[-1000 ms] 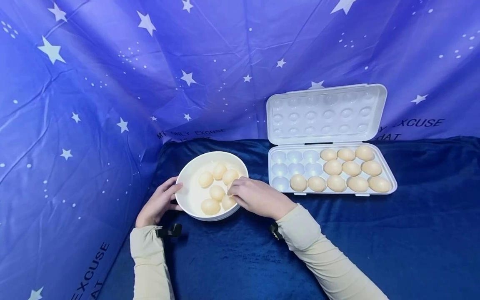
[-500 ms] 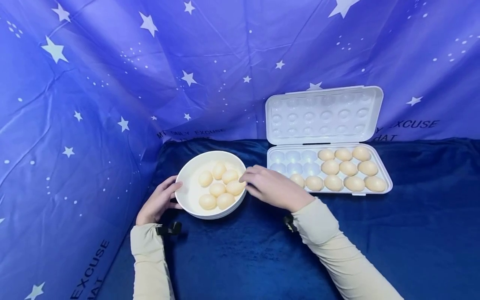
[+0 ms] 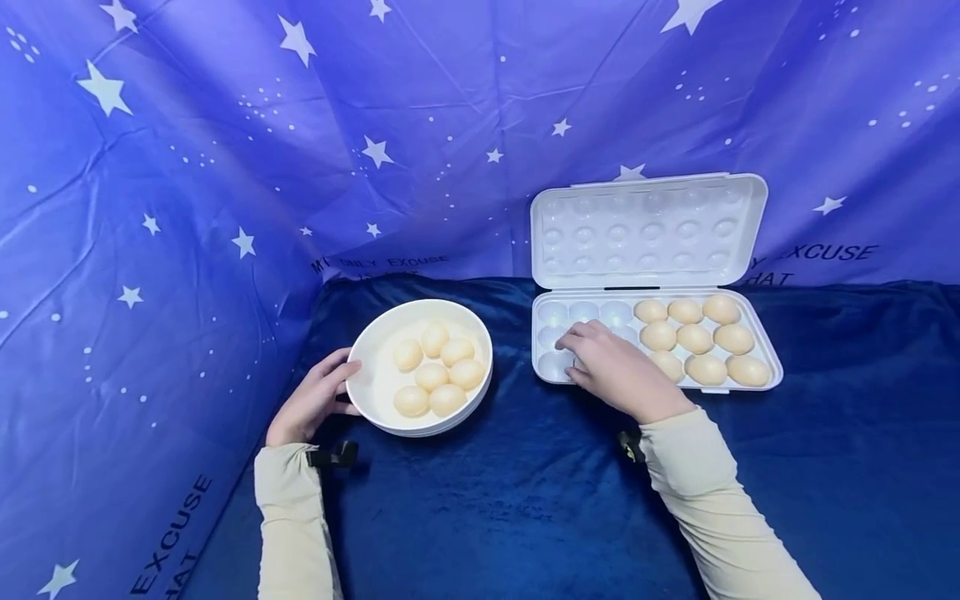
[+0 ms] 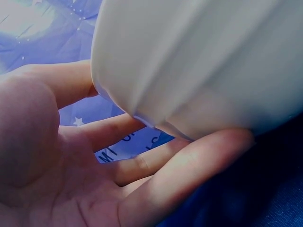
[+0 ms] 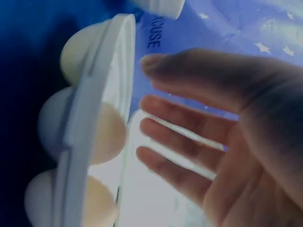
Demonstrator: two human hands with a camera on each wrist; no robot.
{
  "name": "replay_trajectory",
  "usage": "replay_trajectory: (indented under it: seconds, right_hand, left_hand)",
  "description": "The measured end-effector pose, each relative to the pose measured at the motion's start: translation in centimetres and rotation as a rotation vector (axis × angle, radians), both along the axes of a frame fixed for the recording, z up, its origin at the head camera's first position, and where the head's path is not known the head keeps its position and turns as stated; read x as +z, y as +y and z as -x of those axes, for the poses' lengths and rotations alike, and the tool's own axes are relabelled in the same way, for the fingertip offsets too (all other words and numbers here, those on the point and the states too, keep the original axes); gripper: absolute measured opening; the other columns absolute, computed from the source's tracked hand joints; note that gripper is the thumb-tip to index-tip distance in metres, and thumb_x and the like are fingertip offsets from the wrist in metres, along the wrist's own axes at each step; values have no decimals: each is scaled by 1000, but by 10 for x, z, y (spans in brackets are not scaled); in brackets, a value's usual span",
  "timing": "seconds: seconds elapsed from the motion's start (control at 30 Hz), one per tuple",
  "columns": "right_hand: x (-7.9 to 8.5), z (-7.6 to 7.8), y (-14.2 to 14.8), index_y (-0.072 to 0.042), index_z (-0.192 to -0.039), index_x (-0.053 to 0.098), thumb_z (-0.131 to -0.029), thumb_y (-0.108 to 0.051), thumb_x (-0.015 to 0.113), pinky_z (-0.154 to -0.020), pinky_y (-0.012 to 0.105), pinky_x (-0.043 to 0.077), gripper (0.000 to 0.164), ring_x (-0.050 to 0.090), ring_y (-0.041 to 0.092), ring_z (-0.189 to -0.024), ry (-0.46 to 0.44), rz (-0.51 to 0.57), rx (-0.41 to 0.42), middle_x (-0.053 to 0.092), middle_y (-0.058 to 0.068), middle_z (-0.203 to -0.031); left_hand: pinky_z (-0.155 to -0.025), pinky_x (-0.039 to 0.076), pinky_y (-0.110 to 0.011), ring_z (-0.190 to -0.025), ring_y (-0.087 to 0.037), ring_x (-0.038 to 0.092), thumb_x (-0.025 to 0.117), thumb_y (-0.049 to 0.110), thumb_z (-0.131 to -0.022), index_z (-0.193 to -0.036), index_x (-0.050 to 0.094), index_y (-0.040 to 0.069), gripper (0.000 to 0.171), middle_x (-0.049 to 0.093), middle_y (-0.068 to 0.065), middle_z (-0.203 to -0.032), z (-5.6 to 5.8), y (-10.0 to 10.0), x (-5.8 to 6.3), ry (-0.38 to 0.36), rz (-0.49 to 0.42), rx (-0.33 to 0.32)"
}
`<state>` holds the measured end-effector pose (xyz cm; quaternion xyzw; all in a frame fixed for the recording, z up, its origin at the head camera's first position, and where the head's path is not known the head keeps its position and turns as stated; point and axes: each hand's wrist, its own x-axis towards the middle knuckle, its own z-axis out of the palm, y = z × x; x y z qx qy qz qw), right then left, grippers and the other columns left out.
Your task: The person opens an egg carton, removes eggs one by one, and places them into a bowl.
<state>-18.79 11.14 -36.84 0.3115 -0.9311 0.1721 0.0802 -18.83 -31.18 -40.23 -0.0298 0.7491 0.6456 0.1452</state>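
My left hand (image 3: 315, 396) grips the white bowl (image 3: 480, 398) at its left side, thumb over the rim. In the left wrist view its fingers (image 4: 180, 175) support the underside of the bowl (image 4: 189, 61). Several light brown eggs (image 3: 431, 377) lie inside. Over the front left of the open white egg box (image 3: 542, 377) hovers my right hand (image 3: 618, 367), hiding part of the front row. The right wrist view shows that hand (image 5: 203, 137) with fingers spread and nothing between them, close by the eggs (image 5: 110, 135) seated in the box.
The box's raised lid (image 3: 648, 229) leans back against the starry blue curtain (image 3: 442, 100). Eggs (image 3: 695, 339) fill the box's right half, while cups (image 3: 553, 312) at its left are bare. Dark blue cloth (image 3: 480, 517) covers the table.
My right hand has let go of an egg in the bowl and swung right to the egg box. The left hand has kept its hold on the bowl, which has barely shifted.
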Motion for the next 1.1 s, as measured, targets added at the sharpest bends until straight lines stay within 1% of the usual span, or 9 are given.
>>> replay_trajectory:
  seconds: [0.1,0.2,0.23,0.33,0.57,0.67,0.77,0.93,1.1]
  right_hand:
    - [-3,0,5,-2,-91,70,-82,4,64,-75,44,53,12,60,33,-90,6,-17,-55,65,11,-94]
    - [-8,0,8,-6,-77,65,-78,5,59,-66,43,50,12,58,33,-77,11,-10,-83,59,8,-81]
    - [-9,1,9,-8,-74,62,-79,4,59,-64,43,48,13,57,32,-74,10,-6,-89,57,7,-77]
    - [-12,2,9,-8,-74,61,-78,5,60,-62,44,48,13,57,32,-71,12,5,-87,54,6,-75]
    - [-11,5,9,-4,-78,66,-75,7,68,-63,45,49,13,58,34,-72,17,-2,-78,57,9,-77]
    - [-7,5,8,-1,-85,69,-74,7,73,-67,47,51,14,58,35,-75,38,7,-84,59,11,-80]
    - [0,4,3,1,-93,70,-77,5,74,-72,48,52,16,58,37,-80,48,37,-105,61,14,-87]
    - [16,1,-14,4,-103,69,-82,0,75,-85,50,52,23,59,40,-96,57,113,-150,64,18,-101]
    - [31,-2,-36,5,-108,68,-84,-1,75,-94,49,50,26,59,39,-106,86,182,-122,64,19,-107]
  left_hand:
    - [-68,61,-37,-84,-11,69,48,24,-105,-144,32,-4,51,63,2,-100,0,-1,0,0,-7,-6]
    - [-68,61,-37,-84,-11,69,48,24,-105,-144,33,-4,51,63,2,-101,0,0,-1,-3,-11,-6]
    - [-68,61,-38,-84,-11,69,48,25,-105,-144,33,-4,51,63,2,-102,0,0,-1,-3,-11,-7]
    - [-69,61,-38,-85,-12,70,49,25,-105,-145,33,-3,52,63,0,-104,0,1,-1,1,-11,-12]
    - [-69,61,-39,-85,-12,70,48,25,-105,-144,33,-4,51,63,1,-103,1,-1,0,4,-17,-9]
    - [-70,61,-39,-86,-12,70,48,25,-105,-144,32,-4,51,63,2,-104,1,-2,0,4,-20,-14]
    - [-70,61,-39,-86,-12,70,48,25,-105,-145,32,-4,52,63,1,-104,0,-4,0,1,-16,-15]
    - [-69,61,-39,-86,-11,70,48,26,-105,-146,32,-3,53,63,1,-106,2,-5,0,7,-13,-21]
    - [-70,61,-39,-86,-11,70,48,26,-105,-146,32,-3,53,63,2,-106,3,-3,-1,13,-17,-27]
